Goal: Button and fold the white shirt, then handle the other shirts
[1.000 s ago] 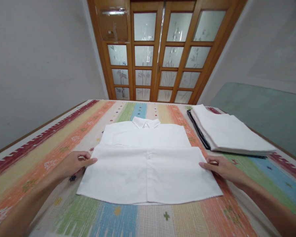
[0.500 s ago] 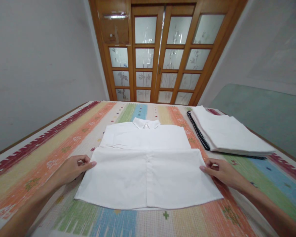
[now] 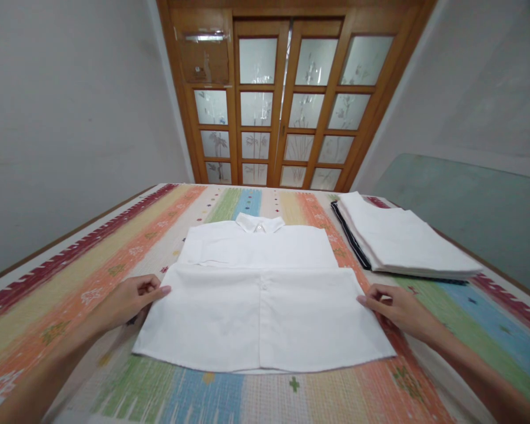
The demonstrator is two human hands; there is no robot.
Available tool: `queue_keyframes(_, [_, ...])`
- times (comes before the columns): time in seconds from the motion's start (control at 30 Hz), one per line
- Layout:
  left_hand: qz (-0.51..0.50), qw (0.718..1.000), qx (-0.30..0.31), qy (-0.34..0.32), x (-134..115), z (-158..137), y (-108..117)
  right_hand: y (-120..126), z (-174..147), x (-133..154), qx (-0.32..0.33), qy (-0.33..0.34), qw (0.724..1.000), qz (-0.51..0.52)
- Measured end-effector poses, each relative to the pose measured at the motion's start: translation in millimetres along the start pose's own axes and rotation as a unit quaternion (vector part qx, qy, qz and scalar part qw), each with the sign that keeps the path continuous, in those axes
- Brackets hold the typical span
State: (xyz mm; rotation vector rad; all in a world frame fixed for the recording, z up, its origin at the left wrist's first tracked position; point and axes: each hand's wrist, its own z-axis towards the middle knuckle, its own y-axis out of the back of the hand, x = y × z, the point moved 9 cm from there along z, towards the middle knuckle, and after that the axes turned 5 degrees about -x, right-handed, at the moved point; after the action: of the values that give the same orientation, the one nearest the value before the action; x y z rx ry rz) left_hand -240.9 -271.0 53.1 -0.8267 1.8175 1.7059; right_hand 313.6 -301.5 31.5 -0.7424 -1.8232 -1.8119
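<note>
A white collared shirt [image 3: 256, 318] lies before me, its collar at the far end and its lower part folded across the front. At the left side edge of that folded part, my left hand [image 3: 136, 297] pinches the fabric between thumb and curled fingers. My right hand [image 3: 388, 303] grips the opposite edge in the same way, thumb on top. The fingers under the cloth are partly hidden. Between the hands the fabric lies smooth, with the button placket running down the middle.
A patterned, striped cloth [image 3: 128, 253] covers the table. To the right rests a stack of folded garments [image 3: 410, 235], white on top with a dark one beneath. Wood-framed glass doors [image 3: 287, 112] stand beyond the table, and a greenish panel [image 3: 468, 200] leans along the right wall.
Both hands keep their hold on the shirt's side edges, and the shirt lies almost the same. The view has tilted up slightly, so the doors sit a little lower.
</note>
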Motion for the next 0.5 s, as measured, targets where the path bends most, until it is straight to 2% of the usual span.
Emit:
queue_keyframes(0.17, [-0.067,0.987,0.133,0.066,2,-12,-16,-10,-5,1,0.081,-0.064,0.991,0.081])
queue_keyframes(0.23, [-0.097,0.981,0.15,0.079,0,-15,-17,-7,-5,5,0.084,-0.077,0.987,0.112])
queue_keyframes(0.4, [-0.246,0.96,0.052,0.125,-8,-2,1,16,8,16,0.014,-0.095,0.961,0.259])
queue_keyframes(0.5, [-0.28,0.953,-0.014,0.118,-18,20,10,21,30,25,-0.019,-0.088,0.94,0.329])
